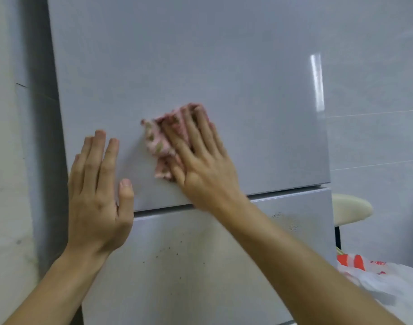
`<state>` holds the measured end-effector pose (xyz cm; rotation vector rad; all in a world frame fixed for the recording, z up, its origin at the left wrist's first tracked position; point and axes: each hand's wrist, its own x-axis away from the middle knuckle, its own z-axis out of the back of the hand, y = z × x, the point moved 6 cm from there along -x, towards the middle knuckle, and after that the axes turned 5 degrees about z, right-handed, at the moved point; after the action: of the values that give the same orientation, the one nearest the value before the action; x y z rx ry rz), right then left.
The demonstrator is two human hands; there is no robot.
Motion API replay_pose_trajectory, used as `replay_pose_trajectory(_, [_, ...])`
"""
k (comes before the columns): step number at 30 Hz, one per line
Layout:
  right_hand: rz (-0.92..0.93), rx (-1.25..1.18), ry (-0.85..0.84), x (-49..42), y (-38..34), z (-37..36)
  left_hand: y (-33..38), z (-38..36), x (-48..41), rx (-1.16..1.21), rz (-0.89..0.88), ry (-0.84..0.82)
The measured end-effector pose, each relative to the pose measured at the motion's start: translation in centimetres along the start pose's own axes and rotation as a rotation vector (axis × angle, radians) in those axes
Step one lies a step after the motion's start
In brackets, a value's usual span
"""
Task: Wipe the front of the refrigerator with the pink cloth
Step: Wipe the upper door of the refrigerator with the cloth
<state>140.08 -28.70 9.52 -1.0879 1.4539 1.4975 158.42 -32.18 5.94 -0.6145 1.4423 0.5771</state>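
One hand [202, 166] flat on pink cloth [157, 141]

Readable text: none anywhere in view.
Plastic bag [383, 277]: red and orange print on white at the lower right. A few small red marks near its top edge may be characters, but they are too blurred and too small to read.
Refrigerator [200, 66]: nothing legible on the two door fronts that show.
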Motion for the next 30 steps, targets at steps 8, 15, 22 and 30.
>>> replay_pose_trajectory(8, [-0.376,0.145,-0.019,3.9,9.9,2.4,1.4,-2.5,0.0,-0.067,0.068,-0.015])
replay_pose_trajectory(15, [-0.849,0.072,-0.071,14.8,16.2,5.8,0.4,-2.2,0.5,-0.087,0.114,0.05])
replay_pose_trajectory(22, [-1.073,0.035,-0.011,14.9,15.5,5.1,-0.4,-1.6,0.5,0.01,0.216,0.025])
replay_pose_trajectory(30, [-0.539,0.072,0.002,8.2,6.7,1.8,-1.9,-0.4,1.3,0.049,0.207,-0.006])
